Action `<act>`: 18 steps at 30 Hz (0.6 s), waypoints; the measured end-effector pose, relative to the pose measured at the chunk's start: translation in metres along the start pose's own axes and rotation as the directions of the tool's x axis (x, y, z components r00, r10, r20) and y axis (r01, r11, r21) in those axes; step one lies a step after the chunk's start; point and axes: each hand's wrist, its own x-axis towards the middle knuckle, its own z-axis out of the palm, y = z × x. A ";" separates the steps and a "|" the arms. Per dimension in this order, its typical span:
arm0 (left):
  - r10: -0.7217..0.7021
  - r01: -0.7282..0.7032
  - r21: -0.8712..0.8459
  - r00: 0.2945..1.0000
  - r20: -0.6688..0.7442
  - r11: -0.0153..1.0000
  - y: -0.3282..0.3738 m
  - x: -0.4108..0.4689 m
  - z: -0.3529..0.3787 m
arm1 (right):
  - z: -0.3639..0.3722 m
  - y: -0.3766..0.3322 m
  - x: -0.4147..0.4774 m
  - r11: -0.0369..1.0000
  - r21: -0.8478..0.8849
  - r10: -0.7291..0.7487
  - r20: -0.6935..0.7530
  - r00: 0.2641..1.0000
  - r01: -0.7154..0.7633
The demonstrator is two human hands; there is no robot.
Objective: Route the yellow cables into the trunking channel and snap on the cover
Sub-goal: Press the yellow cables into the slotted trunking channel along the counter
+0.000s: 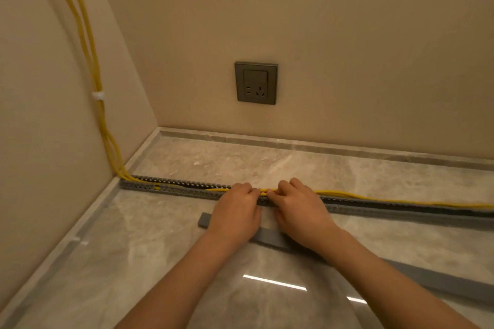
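Yellow cables run down the left wall, held by a white clip, then bend into a grey slotted trunking channel lying across the marble floor. Left of my hands the cables lie inside the channel; to the right the yellow cables ride above its far edge. My left hand and my right hand sit side by side over the middle of the channel, fingertips pinched on the cables. The flat grey cover strip lies on the floor nearer to me, under my forearms.
A grey wall socket is set in the back wall above the channel. A pale skirting runs along the back wall and the left wall. The glossy floor reflects ceiling lights in front of me.
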 end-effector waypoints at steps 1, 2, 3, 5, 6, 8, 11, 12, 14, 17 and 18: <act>-0.013 0.013 -0.007 1.000 -0.006 1.000 0.002 0.000 0.001 | 0.001 0.000 -0.002 1.000 0.000 -0.003 -0.003 1.000 0.003; -0.019 0.019 -0.011 1.000 -0.010 1.000 0.003 0.000 0.002 | 0.003 -0.001 -0.004 1.000 0.005 -0.008 -0.003 1.000 0.008; -0.024 0.024 -0.012 1.000 -0.013 1.000 0.005 -0.001 0.003 | 0.005 0.000 -0.007 1.000 0.009 -0.017 -0.003 1.000 0.017; -0.034 0.033 -0.018 0.999 -0.028 0.999 0.008 -0.002 0.005 | 0.009 0.002 -0.012 1.000 0.004 -0.031 -0.010 0.999 0.031; -0.037 0.037 -0.021 0.999 -0.038 0.999 0.008 -0.003 0.006 | 0.011 0.002 -0.014 1.000 -0.003 -0.030 -0.016 0.999 0.030; -0.054 0.052 -0.024 0.997 -0.052 0.998 0.011 -0.006 0.009 | 0.013 0.003 -0.015 0.999 0.025 -0.028 -0.008 1.000 0.028; -0.067 0.065 -0.037 0.996 -0.061 0.997 0.013 -0.010 0.012 | 0.014 0.006 -0.013 0.993 0.119 -0.010 0.000 1.000 0.010; -0.068 0.066 -0.037 0.996 -0.059 0.997 0.012 -0.010 0.012 | 0.014 0.007 -0.012 0.989 0.147 0.008 -0.013 1.000 -0.006; -0.067 0.067 -0.014 0.997 -0.048 0.998 0.011 -0.008 0.012 | 0.015 0.009 -0.011 0.989 0.144 0.043 -0.029 0.999 -0.038; -0.060 0.064 0.107 0.998 -0.032 0.992 0.011 -0.005 0.011 | 0.018 0.014 -0.009 0.987 0.127 0.097 -0.008 0.995 -0.095; -0.058 0.061 0.131 0.998 -0.033 0.989 0.011 -0.004 0.012 | 0.019 0.015 -0.008 0.984 0.136 0.118 0.001 0.993 -0.117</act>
